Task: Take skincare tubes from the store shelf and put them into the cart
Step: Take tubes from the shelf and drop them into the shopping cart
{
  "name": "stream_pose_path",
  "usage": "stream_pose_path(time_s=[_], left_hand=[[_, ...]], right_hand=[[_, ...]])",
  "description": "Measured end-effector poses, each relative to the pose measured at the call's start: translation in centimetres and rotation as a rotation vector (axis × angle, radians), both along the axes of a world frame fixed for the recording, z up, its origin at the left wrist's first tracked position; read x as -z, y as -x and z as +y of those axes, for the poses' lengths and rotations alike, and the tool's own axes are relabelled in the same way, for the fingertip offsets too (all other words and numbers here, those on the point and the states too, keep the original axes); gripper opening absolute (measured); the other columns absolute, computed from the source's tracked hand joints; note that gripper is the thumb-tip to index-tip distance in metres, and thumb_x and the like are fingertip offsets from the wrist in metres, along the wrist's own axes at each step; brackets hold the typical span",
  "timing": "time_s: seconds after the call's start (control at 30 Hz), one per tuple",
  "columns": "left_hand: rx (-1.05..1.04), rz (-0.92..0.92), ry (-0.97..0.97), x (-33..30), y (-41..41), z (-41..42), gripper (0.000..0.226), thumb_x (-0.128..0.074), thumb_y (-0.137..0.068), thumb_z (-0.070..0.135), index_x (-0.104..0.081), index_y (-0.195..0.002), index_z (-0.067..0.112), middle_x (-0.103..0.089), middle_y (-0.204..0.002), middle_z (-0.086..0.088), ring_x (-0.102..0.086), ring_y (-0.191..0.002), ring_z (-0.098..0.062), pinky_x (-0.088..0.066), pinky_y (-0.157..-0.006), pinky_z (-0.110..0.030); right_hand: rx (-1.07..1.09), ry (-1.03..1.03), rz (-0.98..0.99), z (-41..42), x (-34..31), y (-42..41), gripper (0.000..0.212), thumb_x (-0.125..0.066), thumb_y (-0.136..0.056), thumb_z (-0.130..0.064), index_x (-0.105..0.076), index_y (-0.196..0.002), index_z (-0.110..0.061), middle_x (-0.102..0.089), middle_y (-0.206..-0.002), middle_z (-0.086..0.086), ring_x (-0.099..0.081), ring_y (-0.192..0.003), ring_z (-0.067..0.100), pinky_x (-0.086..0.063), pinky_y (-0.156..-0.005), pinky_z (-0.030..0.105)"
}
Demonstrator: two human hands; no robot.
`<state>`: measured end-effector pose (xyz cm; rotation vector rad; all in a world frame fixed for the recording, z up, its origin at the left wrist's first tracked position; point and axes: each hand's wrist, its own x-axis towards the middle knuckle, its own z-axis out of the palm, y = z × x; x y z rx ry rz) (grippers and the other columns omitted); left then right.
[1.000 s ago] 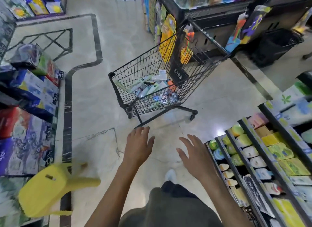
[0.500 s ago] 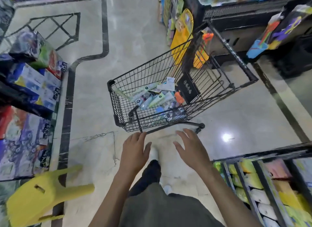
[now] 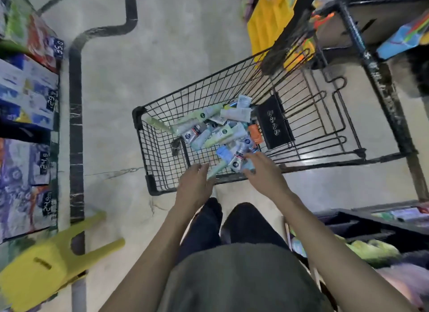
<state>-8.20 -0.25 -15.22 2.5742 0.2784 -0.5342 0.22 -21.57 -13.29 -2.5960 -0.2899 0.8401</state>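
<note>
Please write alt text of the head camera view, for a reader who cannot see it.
Two bare hands, left hand and right hand, reach with relaxed fingers over the near rim of a black wire cart holding a pile of skincare tubes. A yellow stool lies on the floor at lower left.

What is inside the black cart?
The cart holds a heap of skincare tubes, pale green, white, blue and one orange. The tubes underneath are covered, so I cannot count them all.

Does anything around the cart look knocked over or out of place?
Yes: a yellow stool lies tipped on its side on the floor at lower left, legs pointing sideways. The tubes lie in a loose heap inside the cart, none spilled outside.
</note>
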Motion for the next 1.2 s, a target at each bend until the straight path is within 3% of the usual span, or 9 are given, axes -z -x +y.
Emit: stream_pose_path(time_s=[0.17, 0.37, 0.47, 0.67, 0.83, 0.93, 1.03, 1.13, 1.2], left_hand=[[0.001, 0.187, 0.053, 7.0, -5.9, -1.1, 0.05, -0.055, -0.1, 0.035, -0.047, -0.144, 0.012, -0.054, -0.136, -0.017, -0.053, -0.123, -0.038, -0.046, -0.1, -0.052], [-0.107, 0.412, 0.127, 18.4, -9.2, -2.6, 0.055, -0.063, -0.097, 0.032, -0.047, -0.146, 0.013, -0.055, -0.141, -0.017, -0.054, -0.128, -0.036, -0.045, -0.107, -0.046], [-0.178, 0.494, 0.155, 23.6, -9.8, -3.0, 0.052, -0.067, -0.094, 0.019, -0.05, -0.143, 0.012, -0.057, -0.135, -0.014, -0.059, -0.121, -0.034, -0.049, -0.098, -0.039], [-0.188, 0.555, 0.116, 30.5, -9.8, -2.4, 0.054, -0.077, -0.084, 0.018, -0.054, -0.132, 0.01, -0.06, -0.124, -0.018, -0.061, -0.111, -0.036, -0.054, -0.092, -0.047], [-0.053, 0.538, 0.023, 32.7, -9.1, -2.2, 0.049, -0.071, -0.085, 0.015, -0.052, -0.13, 0.011, -0.057, -0.123, -0.017, -0.055, -0.114, -0.038, -0.05, -0.088, -0.047], [-0.021, 0.501, 0.001, 32.8, -8.9, -2.4, 0.045, -0.063, -0.087, 0.009, -0.052, -0.13, 0.01, -0.056, -0.123, -0.017, -0.056, -0.112, -0.038, -0.049, -0.084, -0.047], [-0.067, 0.494, 0.055, 32.2, -9.1, -2.0, 0.034, -0.061, -0.087, 0.012, -0.06, -0.121, 0.008, -0.06, -0.116, -0.015, -0.06, -0.105, -0.035, -0.049, -0.081, -0.042], [-0.277, 0.525, 0.223, 30.2, -9.7, -1.2, 0.035, -0.067, -0.089, 0.019, -0.065, -0.123, 0.01, -0.067, -0.114, -0.013, -0.065, -0.096, -0.03, -0.055, -0.08, -0.037], [-0.437, 0.506, 0.333, 28.2, -10.2, -0.4, 0.039, -0.074, -0.088, 0.021, -0.064, -0.125, 0.01, -0.069, -0.115, -0.013, -0.069, -0.091, -0.029, -0.061, -0.081, -0.042]], right_hand=[[-0.158, 0.078, 0.118, 0.2, 6.6, -7.5, 0.042, -0.065, -0.092, -0.013, -0.061, -0.134, -0.007, -0.061, -0.132, 0.02, -0.056, -0.122, 0.038, -0.045, -0.1, 0.041], [-0.488, 0.214, 0.163, 0.0, 18.1, -11.7, 0.046, -0.065, -0.086, -0.019, -0.059, -0.131, -0.014, -0.06, -0.124, 0.019, -0.057, -0.116, 0.04, -0.051, -0.093, 0.051], [-0.65, 0.226, 0.14, -0.2, 23.5, -13.3, 0.045, -0.07, -0.08, -0.023, -0.061, -0.124, -0.015, -0.058, -0.116, 0.021, -0.058, -0.11, 0.043, -0.051, -0.087, 0.05], [-1.03, 0.31, -0.002, 0.8, 29.9, -15.2, 0.064, -0.083, -0.076, -0.016, -0.061, -0.136, -0.01, -0.041, -0.151, 0.033, -0.038, -0.14, 0.051, -0.028, -0.118, 0.062], [-1.175, 0.36, -0.021, 1.2, 31.7, -15.5, 0.059, -0.083, -0.076, -0.019, -0.06, -0.13, -0.009, -0.029, -0.153, 0.041, -0.044, -0.131, 0.053, -0.04, -0.105, 0.06], [-1.148, 0.305, -0.063, 1.1, 31.3, -15.6, 0.053, -0.075, -0.077, -0.006, -0.059, -0.127, -0.008, -0.031, -0.153, 0.037, -0.046, -0.129, 0.052, -0.045, -0.096, 0.058], [-0.976, 0.307, -0.044, 0.9, 30.3, -15.7, 0.058, -0.077, -0.081, -0.013, -0.053, -0.134, -0.013, -0.053, -0.139, 0.026, -0.053, -0.121, 0.047, -0.047, -0.09, 0.055], [-0.513, 0.231, 0.118, 0.3, 29.2, -15.6, 0.062, -0.082, -0.078, -0.035, -0.051, -0.128, -0.018, -0.069, -0.115, 0.017, -0.064, -0.103, 0.04, -0.051, -0.08, 0.044], [-0.106, 0.069, 0.314, -0.1, 27.8, -15.4, 0.068, -0.088, -0.071, -0.038, -0.051, -0.126, -0.021, -0.068, -0.115, 0.005, -0.066, -0.097, 0.031, -0.056, -0.08, 0.044]])
